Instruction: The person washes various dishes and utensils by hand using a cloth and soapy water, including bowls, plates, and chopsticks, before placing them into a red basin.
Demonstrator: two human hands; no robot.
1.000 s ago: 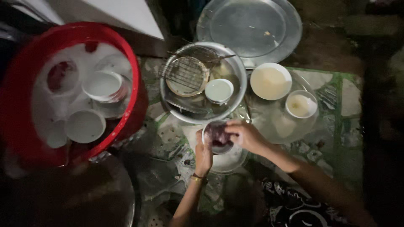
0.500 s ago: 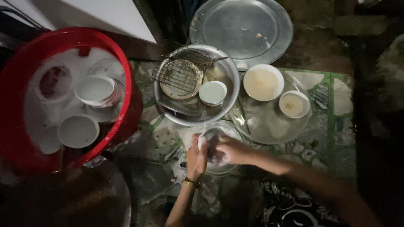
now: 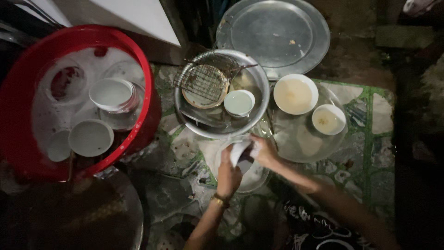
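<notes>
Head view: a small white ceramic bowl (image 3: pixel 241 152) is tilted on edge over a shallow metal dish (image 3: pixel 252 178), presumably so water runs off. The left hand (image 3: pixel 228 174), wrist bent upward, grips its rim from seven o'clock; the right hand (image 3: pixel 263 150), fingers curled, presses it from three o'clock. At ten o'clock sits a red plastic tub of suds (image 3: pixel 18 115); at twelve, a round steel basin (image 3: pixel 185 115).

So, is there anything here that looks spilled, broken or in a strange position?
Nothing looks broken. The wire grill rack lies tilted in the metal basin, beside a small bowl. Both hands, left and right, hold a white dish. Foam covers the red tub.
</notes>
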